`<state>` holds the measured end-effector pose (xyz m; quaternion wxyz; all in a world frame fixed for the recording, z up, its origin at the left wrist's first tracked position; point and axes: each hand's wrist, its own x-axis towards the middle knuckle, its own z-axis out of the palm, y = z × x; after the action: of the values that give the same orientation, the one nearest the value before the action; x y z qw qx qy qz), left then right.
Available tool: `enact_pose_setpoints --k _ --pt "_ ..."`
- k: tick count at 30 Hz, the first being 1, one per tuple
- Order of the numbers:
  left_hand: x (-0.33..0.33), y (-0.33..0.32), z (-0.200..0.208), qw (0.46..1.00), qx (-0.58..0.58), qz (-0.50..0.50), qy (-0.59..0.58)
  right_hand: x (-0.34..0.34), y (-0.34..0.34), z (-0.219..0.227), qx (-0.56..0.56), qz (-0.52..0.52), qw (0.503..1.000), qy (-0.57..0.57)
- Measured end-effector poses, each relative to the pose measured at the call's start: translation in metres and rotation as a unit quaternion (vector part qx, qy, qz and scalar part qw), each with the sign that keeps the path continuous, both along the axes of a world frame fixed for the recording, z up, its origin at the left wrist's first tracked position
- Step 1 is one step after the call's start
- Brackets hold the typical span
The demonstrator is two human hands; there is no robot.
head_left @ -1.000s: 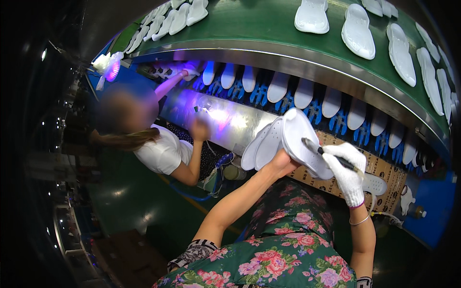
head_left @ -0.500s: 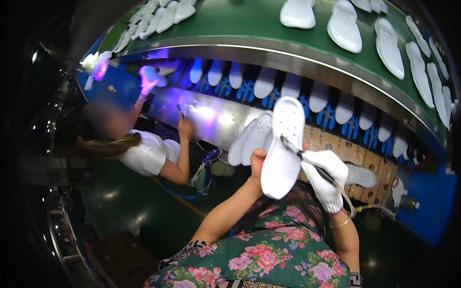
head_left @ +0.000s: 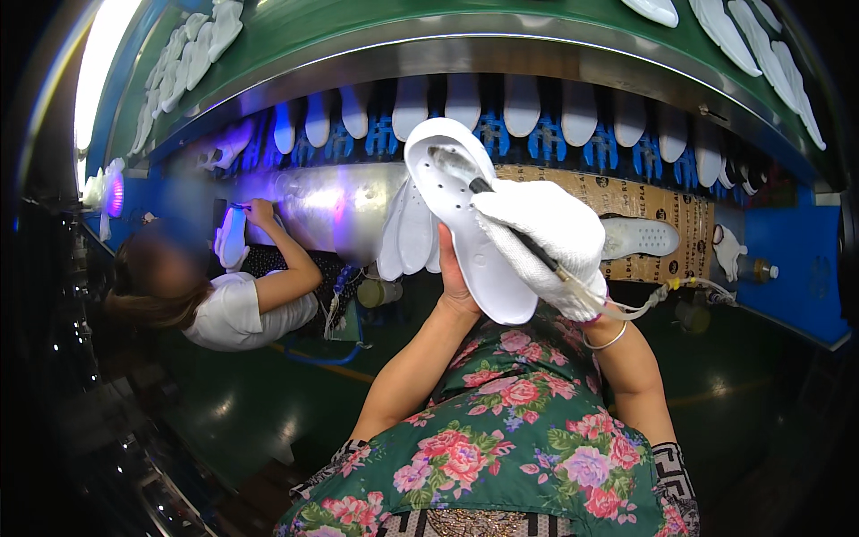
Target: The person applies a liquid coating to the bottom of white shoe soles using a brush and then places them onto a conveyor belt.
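My left hand grasps the white sole from behind; my gloved right hand is clenched on a brush, its tip touching the sole's upper part.

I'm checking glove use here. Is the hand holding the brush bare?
No, the right hand wears a white glove while it holds the brush against the white sole that the bare left hand supports.

A curved green conveyor shelf carries white foam shoe soles (laid flat), with more soles on blue pegs beneath.
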<state>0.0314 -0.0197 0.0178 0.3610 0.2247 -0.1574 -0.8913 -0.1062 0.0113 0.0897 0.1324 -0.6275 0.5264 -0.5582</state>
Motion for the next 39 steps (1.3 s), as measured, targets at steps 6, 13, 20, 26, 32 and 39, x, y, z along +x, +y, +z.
enact_pose_setpoints --k 6,13,20,26,32,39 --pt "0.004 0.007 -0.038 0.996 0.042 -0.073 0.034 0.017 0.011 -0.018 0.023 -0.041 0.998 0.033" --pt "0.002 -0.002 -0.028 0.999 0.004 -0.035 -0.041 0.005 0.006 -0.003 0.019 -0.084 0.978 -0.192" --pt "0.001 -0.029 -0.026 0.998 -0.002 -0.034 0.052 0.012 0.008 -0.005 0.018 0.010 0.990 -0.142" --pt "-0.009 -0.049 -0.023 0.990 -0.030 -0.041 0.131 0.013 0.009 -0.019 -0.017 -0.016 1.000 -0.011" --pt "-0.016 -0.057 -0.015 0.986 0.008 0.036 0.163 0.008 0.006 -0.024 0.026 -0.024 0.982 -0.185" --pt "-0.011 -0.071 -0.020 0.973 -0.001 -0.077 0.218 0.008 0.017 -0.024 0.039 0.094 0.974 -0.202"
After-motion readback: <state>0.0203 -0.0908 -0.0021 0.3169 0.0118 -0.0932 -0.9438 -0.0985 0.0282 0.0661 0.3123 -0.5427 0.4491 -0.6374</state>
